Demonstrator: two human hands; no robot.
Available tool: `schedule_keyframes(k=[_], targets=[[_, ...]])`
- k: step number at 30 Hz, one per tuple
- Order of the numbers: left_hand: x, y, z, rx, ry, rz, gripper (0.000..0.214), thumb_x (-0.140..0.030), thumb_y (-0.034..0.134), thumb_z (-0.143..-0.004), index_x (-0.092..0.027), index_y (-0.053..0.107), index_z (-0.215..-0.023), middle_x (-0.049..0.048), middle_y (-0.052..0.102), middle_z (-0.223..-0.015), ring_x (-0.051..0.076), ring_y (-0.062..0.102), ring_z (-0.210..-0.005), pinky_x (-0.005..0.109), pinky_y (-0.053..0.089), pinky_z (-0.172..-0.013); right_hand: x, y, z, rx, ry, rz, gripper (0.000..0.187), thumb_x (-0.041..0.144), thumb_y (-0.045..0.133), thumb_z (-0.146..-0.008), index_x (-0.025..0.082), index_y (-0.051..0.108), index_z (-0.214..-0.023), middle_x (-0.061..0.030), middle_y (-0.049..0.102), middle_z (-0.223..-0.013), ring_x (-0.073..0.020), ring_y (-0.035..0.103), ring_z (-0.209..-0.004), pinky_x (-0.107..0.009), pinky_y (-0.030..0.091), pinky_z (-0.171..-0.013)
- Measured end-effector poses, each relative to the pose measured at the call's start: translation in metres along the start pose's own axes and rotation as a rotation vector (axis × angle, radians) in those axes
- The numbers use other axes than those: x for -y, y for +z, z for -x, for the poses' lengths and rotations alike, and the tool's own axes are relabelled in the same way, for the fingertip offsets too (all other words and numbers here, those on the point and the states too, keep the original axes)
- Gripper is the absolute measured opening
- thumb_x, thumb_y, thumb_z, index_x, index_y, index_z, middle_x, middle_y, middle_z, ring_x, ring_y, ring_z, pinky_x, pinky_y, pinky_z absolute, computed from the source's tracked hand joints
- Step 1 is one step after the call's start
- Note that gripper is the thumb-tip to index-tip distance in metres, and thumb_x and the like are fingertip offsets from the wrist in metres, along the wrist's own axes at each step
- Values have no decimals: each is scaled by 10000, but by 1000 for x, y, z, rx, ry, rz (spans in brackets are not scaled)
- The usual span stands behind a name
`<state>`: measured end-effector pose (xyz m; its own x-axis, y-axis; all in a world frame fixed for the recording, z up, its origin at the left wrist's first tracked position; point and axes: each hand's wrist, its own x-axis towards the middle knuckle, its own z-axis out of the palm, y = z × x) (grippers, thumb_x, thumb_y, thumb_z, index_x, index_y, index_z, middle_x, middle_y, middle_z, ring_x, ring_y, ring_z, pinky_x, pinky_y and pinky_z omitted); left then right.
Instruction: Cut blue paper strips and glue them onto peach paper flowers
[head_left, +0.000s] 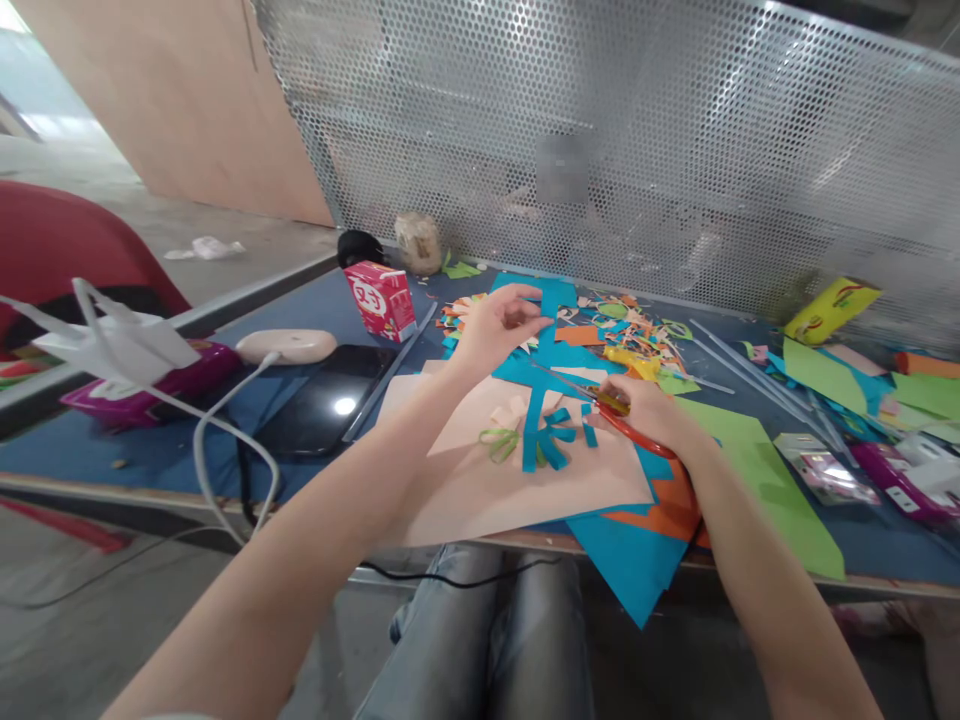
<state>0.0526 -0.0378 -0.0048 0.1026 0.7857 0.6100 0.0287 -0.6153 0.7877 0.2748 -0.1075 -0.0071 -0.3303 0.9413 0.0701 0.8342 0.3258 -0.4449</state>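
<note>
My right hand (641, 405) grips scissors (626, 428) with red-orange handles, their blades pointing left over blue paper. Above the blue paper (556, 292) is my left hand (504, 325), its fingers loosely bent and a gap between thumb and forefinger; nothing shows in that gap except blue paper behind. From under the blades a blue paper strip (533, 430) runs down over a pale pink sheet (450, 480). Beside that strip lie a blue fringed piece (556, 436) and a green looped paper shape (499, 442). Part of the scissors is hidden by my right hand.
Colourful paper scraps (637, 325) pile up behind my hands. Left are a dark phone (326, 395), a pink box (380, 300) and white cables (201, 450). Green sheets (772, 480) lie right, near thin clear sticks (757, 375). A perforated metal screen (465, 120) closes the back.
</note>
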Motion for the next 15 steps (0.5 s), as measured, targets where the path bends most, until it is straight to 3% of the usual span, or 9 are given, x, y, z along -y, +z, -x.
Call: schedule_keyframes(k=[5,9,12,15], targets=[[-2,3,3,52,-35,19,415,-269,711,-622,-161,544,-986,-6,621,-678,95,557,-565,221,450,-548,4,-2,2,50,-67,-35,252,427,616,-686,204,564,-791,-38,640,-802,-189,587,-729,-290,431,-630],[-8,4,4,84,-130,163,519,-296,681,-672,-224,500,-1153,25,642,-789,110,585,-573,234,484,-533,2,0,1,32,-37,-97,261,418,647,-659,208,563,-789,-39,634,-806,-201,591,-737,-302,442,-634],[-9,1,3,92,-229,274,488,-378,635,-718,-267,507,-1175,55,643,-898,157,638,-669,258,511,-535,-3,2,-2,17,-44,-169,293,440,642,-659,200,547,-799,-22,617,-763,-175,572,-686,-287,436,-601],[-8,-4,4,161,-216,242,464,-445,642,-692,-282,564,-1120,83,638,-1002,236,648,-864,292,528,-574,-7,4,-5,-28,-53,-235,312,456,636,-652,194,524,-780,2,584,-685,-152,546,-637,-262,414,-556]])
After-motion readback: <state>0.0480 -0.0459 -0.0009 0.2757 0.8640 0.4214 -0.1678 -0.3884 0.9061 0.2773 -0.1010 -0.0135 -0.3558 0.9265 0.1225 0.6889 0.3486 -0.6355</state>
